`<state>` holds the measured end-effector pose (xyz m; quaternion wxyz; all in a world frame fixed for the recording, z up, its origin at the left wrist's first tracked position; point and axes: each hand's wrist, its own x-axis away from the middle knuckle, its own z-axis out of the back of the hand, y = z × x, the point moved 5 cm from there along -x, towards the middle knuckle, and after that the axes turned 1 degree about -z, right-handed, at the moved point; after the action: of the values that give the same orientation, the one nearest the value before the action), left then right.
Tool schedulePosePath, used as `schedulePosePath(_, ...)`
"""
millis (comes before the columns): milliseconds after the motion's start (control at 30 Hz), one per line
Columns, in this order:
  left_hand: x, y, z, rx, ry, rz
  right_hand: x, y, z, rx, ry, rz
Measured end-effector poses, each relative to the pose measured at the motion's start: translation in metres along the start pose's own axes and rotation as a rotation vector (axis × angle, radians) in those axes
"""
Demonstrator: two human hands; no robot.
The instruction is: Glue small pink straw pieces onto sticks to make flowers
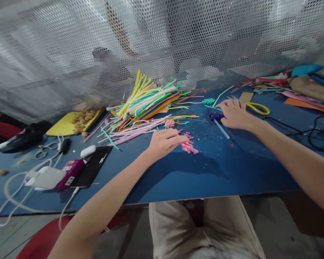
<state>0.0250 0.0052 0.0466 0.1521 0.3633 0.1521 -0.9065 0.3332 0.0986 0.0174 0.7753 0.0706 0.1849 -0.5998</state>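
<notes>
My left hand (166,141) is over the table, its fingers stretched to the right beside a small pile of short cut pink pipe-cleaner pieces (189,146). Nothing shows in its fingers, though their undersides are hidden. A pink fuzzy cluster (170,123) lies just behind it. My right hand (234,113) reaches over a dark blue glue gun (215,114), fingers spread and partly covering it. From the gun's near side a translucent glue stick (221,129) sticks out. Yellow-handled scissors (259,108) lie to the right of that hand. A teal cluster (208,101) sits behind the gun.
A large heap of coloured pipe cleaners (151,99) stands at the back. To the left are a yellow tray (59,124) with brown balls, a black phone (93,165), a white charger (50,178) and cables. A perforated metal screen (178,43) borders the blue table (162,183).
</notes>
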Motion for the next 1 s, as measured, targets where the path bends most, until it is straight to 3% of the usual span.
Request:
schedulePosePath(67, -0.003, 0.003, 0.000, -0.012, -0.008, -0.019, 0.004, -0.024, 0.020, -0.199, 0.097, 0.113)
schedulePosePath(167, -0.007, 0.007, 0.000, -0.008, -0.023, -0.032, 0.016, -0.069, 0.039, -0.654, -0.012, 0.261)
schedulePosePath(333, -0.010, 0.011, -0.004, -0.066, -0.068, -0.078, 0.036, -0.118, 0.045, -0.992, -0.163, 0.357)
schedulePosePath(600, -0.012, 0.016, -0.005, -0.108, -0.041, -0.142, 0.039, -0.123, 0.029, -1.121, -0.305, 0.310)
schedulePosePath(1000, -0.009, 0.015, -0.010, -0.122, -0.158, -0.101, 0.043, -0.132, 0.011, -1.309, -0.545, 0.213)
